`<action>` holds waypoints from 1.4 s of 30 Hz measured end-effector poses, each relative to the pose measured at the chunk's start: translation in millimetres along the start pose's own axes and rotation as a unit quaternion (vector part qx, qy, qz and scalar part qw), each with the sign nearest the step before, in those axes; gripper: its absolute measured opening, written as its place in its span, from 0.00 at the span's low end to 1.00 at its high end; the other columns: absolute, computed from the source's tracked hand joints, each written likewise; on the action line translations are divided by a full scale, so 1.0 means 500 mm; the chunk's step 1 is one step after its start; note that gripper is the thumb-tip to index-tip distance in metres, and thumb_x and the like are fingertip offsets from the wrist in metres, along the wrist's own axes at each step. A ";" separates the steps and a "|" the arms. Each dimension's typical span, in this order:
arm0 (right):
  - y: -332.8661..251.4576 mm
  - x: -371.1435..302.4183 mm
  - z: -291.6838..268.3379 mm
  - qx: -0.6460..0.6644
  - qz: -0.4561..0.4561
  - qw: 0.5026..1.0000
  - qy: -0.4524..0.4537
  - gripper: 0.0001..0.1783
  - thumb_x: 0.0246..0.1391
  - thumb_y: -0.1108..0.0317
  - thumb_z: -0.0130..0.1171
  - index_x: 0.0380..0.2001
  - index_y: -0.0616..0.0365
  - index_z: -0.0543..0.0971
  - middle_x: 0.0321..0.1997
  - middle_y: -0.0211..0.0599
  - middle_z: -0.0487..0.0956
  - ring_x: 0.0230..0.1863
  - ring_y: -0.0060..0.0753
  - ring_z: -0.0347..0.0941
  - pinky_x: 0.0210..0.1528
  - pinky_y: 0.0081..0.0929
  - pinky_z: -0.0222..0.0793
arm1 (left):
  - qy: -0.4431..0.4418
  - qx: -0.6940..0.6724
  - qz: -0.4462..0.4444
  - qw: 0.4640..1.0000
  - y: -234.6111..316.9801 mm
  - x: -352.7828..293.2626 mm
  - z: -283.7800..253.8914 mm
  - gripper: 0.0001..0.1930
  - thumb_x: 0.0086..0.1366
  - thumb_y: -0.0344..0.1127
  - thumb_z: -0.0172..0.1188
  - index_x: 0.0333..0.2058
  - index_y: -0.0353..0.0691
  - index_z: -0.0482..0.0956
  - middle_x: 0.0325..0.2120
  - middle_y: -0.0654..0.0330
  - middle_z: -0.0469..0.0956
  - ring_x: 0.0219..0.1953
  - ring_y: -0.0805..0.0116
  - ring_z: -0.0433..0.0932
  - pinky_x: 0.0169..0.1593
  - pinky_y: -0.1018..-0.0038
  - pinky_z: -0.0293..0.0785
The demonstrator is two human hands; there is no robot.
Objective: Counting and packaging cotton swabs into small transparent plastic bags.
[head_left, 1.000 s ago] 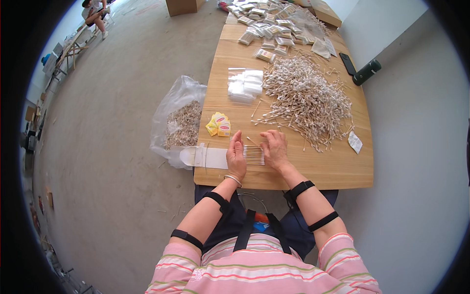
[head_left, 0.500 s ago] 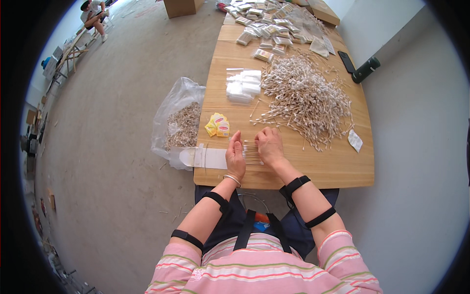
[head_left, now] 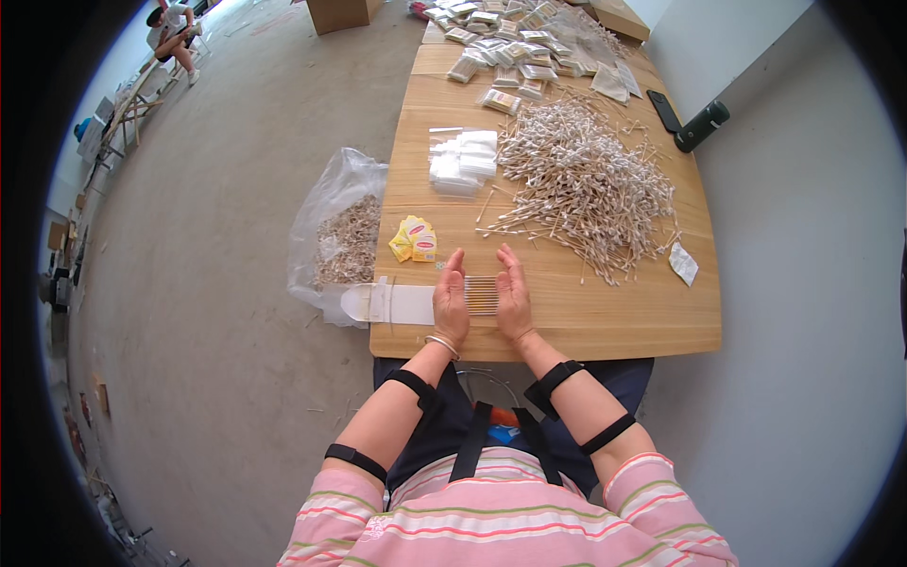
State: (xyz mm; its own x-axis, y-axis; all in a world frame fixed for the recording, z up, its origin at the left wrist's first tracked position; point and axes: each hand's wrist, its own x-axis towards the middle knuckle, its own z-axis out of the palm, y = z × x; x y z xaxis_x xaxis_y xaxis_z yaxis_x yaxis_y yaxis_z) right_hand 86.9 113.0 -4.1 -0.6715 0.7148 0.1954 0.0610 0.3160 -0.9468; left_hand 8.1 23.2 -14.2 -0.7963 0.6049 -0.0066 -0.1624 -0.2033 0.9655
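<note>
A flat row of slim cotton swabs with tan sticks and white tips lies side by side on the light wooden desk, sticks running from 9 to 3 o'clock, in the gap between two bare hands. Taking that row as the centre of the clock, the left hand stands at 9 o'clock and the right hand at 3, both upright on edge with palms facing, fingers straight and unclenched, framing the swab ends; whether both palms press on the tips cannot be told. A long white strip reaches from the desk's edge at 9 o'clock to the left hand, where its end is hidden. At 10 o'clock lie fanned yellow-and-white printed cards, and past the desk's edge a clear plastic sack filled with swabs. Flat clear plastic bags lie near 12, with a heap of filled packets farther that way. A large loose mound of swabs spreads between 1 and 2 o'clock; a dark green cylindrical bottle lies beyond it near 2, beside a black phone. Close to 3 rests a small white paper piece.
</note>
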 end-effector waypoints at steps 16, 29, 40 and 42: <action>-0.019 -0.063 -0.030 -0.468 -0.120 0.842 -0.242 0.50 0.52 0.42 0.51 0.64 0.72 0.47 0.70 0.59 0.44 0.72 0.53 0.34 0.71 0.43 0.31 | -0.004 -0.024 -0.011 1.000 0.000 0.001 -0.003 0.29 0.72 0.49 0.36 0.60 0.29 0.58 0.61 0.49 0.59 0.64 0.63 0.57 0.66 0.71 0.50; -0.023 -0.060 -0.031 -0.538 -0.135 0.800 -0.229 0.53 0.47 0.42 0.52 0.63 0.72 0.48 0.70 0.58 0.45 0.72 0.52 0.36 0.72 0.41 0.31 | -0.185 0.538 0.161 0.807 0.096 -0.130 -0.058 0.24 0.63 0.43 0.53 0.55 0.39 0.68 0.42 0.53 0.68 0.46 0.54 0.65 0.52 0.64 0.61; -0.013 -0.066 -0.026 -0.477 -0.149 0.842 -0.204 0.51 0.48 0.43 0.50 0.64 0.72 0.48 0.70 0.58 0.43 0.72 0.52 0.35 0.72 0.41 0.31 | -0.210 0.615 0.144 0.747 0.090 -0.147 -0.058 0.33 0.59 0.51 0.54 0.60 0.44 0.61 0.42 0.57 0.65 0.46 0.60 0.63 0.52 0.63 0.52; -0.011 -0.066 -0.025 -0.482 -0.153 0.839 -0.200 0.52 0.48 0.43 0.51 0.64 0.72 0.47 0.70 0.58 0.43 0.72 0.52 0.35 0.72 0.41 0.31 | -0.207 0.612 0.149 0.748 0.086 -0.146 -0.057 0.34 0.59 0.52 0.55 0.61 0.44 0.61 0.42 0.57 0.65 0.46 0.60 0.63 0.52 0.63 0.52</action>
State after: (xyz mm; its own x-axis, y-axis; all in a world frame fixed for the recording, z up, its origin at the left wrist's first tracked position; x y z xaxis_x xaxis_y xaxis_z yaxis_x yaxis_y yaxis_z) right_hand 117.9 95.5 -1.9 -0.9473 0.3019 0.1069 0.2797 0.9424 -0.1833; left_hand 42.4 -51.8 20.5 -0.4010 0.9113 0.0934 0.8443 0.3281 0.4237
